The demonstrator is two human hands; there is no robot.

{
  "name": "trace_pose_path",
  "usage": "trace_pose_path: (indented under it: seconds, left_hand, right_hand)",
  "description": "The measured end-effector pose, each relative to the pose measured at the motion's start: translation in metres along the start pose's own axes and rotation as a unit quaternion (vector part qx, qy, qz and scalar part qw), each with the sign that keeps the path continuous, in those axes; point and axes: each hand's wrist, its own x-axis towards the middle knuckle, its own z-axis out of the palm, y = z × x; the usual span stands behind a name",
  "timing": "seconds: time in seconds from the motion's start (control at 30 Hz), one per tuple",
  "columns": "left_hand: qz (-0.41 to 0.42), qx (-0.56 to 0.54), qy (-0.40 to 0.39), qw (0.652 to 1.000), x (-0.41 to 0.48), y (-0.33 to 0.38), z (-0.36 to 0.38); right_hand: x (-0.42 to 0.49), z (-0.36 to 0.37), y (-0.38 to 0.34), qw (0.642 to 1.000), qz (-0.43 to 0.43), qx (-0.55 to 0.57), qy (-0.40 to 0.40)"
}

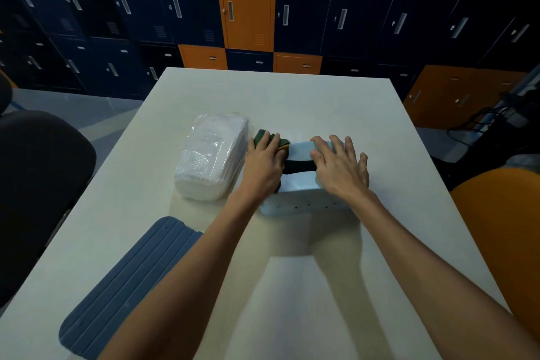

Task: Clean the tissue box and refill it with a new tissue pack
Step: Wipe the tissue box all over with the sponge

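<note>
A pale blue tissue box [301,202] stands on the white table [292,96], its top slot dark. My right hand [340,165] lies flat on the box's top right side, fingers spread, steadying it. My left hand [264,162] presses a dark green cloth with a yellow edge [260,136] against the box's left side. A new tissue pack [211,156] in clear plastic lies just left of my left hand. The ribbed blue-grey lid [128,286] of the box rests near the table's front left edge.
A dark chair [38,184] stands to the left of the table and an orange chair [502,228] to the right. Blue and orange lockers [245,3] line the far wall. Cables and a stand [496,117] sit at the right.
</note>
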Motion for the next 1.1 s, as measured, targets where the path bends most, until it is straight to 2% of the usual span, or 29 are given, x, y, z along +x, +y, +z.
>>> trace_pose_path:
  seconds: [0.1,0.17,0.23,0.33,0.43,0.53,0.6,0.63,0.73,0.9,1.1]
  left_hand:
    - [0.044,-0.020,-0.007,0.999,-0.018,-0.007,0.000]
    - [0.062,-0.112,-0.010,0.992,-0.033,-0.019,-0.009]
    - [-0.009,-0.237,0.030,0.971,-0.043,-0.028,-0.026]
    - [-0.113,-0.384,0.110,0.910,-0.052,-0.032,-0.047]
    - [-0.185,-0.473,0.130,0.852,-0.056,-0.030,-0.055]
    - [-0.280,-0.550,0.095,0.781,-0.056,-0.026,-0.061]
    - [-0.332,-0.591,0.046,0.733,-0.058,-0.022,-0.066]
    - [-0.340,-0.604,0.027,0.721,-0.058,-0.021,-0.067]
    - [-0.321,-0.627,0.010,0.710,-0.056,-0.020,-0.072]
    - [-0.328,-0.634,0.033,0.700,-0.048,-0.021,-0.085]
    - [-0.306,-0.653,0.044,0.692,-0.038,-0.014,-0.089]
  right_hand:
    - [-0.001,0.000,0.000,1.000,0.000,0.000,0.003]
    - [-0.001,-0.001,0.000,1.000,0.001,0.002,0.000]
    - [0.000,-0.001,0.000,1.000,0.004,0.005,-0.007]
    - [0.005,-0.005,-0.001,1.000,0.013,-0.005,-0.025]
    - [0.013,-0.014,-0.002,0.998,-0.021,-0.055,-0.009]
    - [0.017,-0.021,-0.003,0.991,-0.119,-0.054,-0.036]
    - [0.017,-0.025,-0.001,0.990,-0.128,-0.050,-0.044]
    - [0.017,-0.027,0.001,0.990,-0.124,-0.052,-0.040]
    - [0.015,-0.033,0.009,0.991,-0.102,-0.080,-0.030]
    - [0.003,-0.040,0.023,0.989,-0.035,-0.135,-0.049]
    - [-0.009,-0.047,0.025,0.987,0.049,-0.134,-0.071]
